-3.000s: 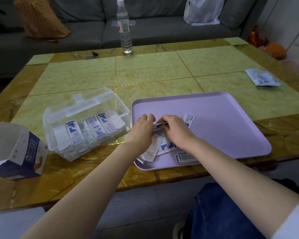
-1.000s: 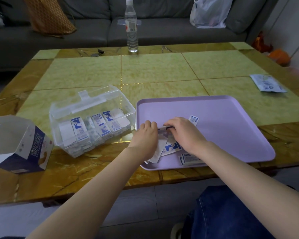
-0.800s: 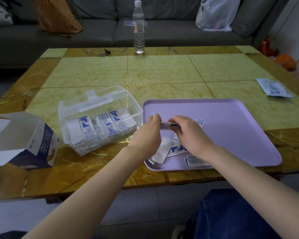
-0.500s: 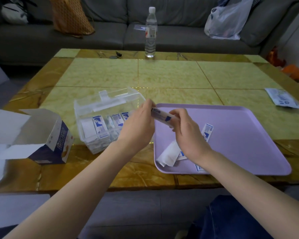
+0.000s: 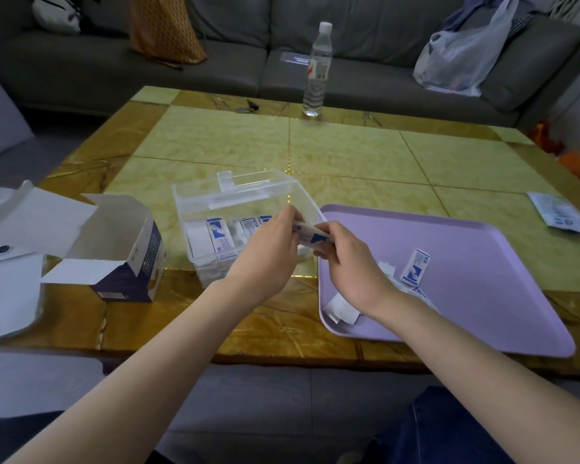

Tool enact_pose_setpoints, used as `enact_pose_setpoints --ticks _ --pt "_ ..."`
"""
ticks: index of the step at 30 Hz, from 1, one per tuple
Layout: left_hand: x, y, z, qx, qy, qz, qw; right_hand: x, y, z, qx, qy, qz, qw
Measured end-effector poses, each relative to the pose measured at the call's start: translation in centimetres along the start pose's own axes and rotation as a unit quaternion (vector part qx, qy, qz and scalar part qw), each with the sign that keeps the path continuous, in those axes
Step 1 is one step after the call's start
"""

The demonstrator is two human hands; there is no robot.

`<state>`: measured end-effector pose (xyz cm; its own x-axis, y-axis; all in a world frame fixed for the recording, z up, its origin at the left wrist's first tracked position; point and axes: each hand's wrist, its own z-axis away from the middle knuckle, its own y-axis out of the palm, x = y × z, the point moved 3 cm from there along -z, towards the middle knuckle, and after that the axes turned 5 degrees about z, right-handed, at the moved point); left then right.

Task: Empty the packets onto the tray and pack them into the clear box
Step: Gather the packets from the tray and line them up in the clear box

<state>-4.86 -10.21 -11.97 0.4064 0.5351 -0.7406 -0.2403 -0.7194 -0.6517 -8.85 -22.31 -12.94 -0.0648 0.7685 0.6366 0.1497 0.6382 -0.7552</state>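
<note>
Above table, packets lengthwise left-right

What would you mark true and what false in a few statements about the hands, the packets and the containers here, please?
1. The left hand and right hand hold a bundle of packets between them. True.
2. The clear box is empty. False: the clear box holds a row of packets.
3. Loose packets lie on the purple tray. True.
4. The water bottle lies on its side. False: the water bottle stands upright at the table's far edge.
5. The cardboard carton is sealed. False: the carton's flaps are open.
</note>
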Motion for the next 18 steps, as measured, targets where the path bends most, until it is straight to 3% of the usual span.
enact_pose_setpoints --ticks 2,6,12,15,18 --pt "0.0 -0.8 -0.1 -0.01 0.001 -0.022 1.0 0.6 0.0 0.0 0.006 -0.017 0.009 1.0" --pt "-0.1 -2.8 -0.3 -0.029 -0.003 -0.066 0.997 1.6 -0.7 -0.9 -0.033 -0.07 0.138 0.987" --pt "0.5 -5.7 -0.5 -0.036 0.05 -0.096 0.993 5.6 -0.6 -3.1 -0.049 -0.152 0.168 0.973" --pt "1.5 -7.0 -0.3 -0.078 0.059 -0.1 0.99 6.9 0.0 -4.5 -0.047 -0.137 0.165 0.976" --pt "3.2 -7.8 0.4 -0.106 0.024 -0.121 0.987 7.4 1.1 -6.3 -0.004 -0.066 0.167 0.984"
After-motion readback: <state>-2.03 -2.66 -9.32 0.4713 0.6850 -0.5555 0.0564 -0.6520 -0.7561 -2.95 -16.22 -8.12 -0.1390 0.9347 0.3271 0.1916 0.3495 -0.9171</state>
